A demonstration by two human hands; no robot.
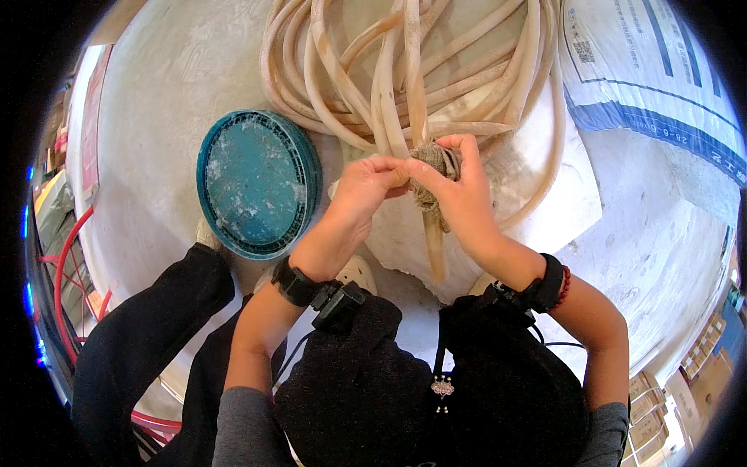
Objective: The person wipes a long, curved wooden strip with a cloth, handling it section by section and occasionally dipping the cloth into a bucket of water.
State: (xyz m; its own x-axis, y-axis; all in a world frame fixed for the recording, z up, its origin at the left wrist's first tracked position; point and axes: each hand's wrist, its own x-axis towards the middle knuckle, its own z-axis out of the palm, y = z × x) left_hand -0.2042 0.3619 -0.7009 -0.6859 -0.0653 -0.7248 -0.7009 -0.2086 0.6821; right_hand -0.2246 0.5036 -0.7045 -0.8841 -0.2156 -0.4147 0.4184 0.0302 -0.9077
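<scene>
A coarse grey-brown cloth wrap [437, 162] is bunched around a pale, stained hose, whose short end [436, 249] points down toward me. My right hand [470, 194] grips the wrap from the right, its index finger bent over the top and its thumb across the front. From the left, my left hand [359, 194] meets that thumb. Its fingertips are pinched together at the wrap's left edge, and what lies between them is hidden. Beyond both hands, the rest of the hose [342, 78] lies in large, loose coils.
Left of my hands stands a round teal bucket [253, 183], its top dusted white. A white and blue printed bag [646, 86] lies at the far right. Pale sheeting [576, 187] lies under the hose. Black-trousered legs [156, 311] and a red hose [61, 272] are at the left.
</scene>
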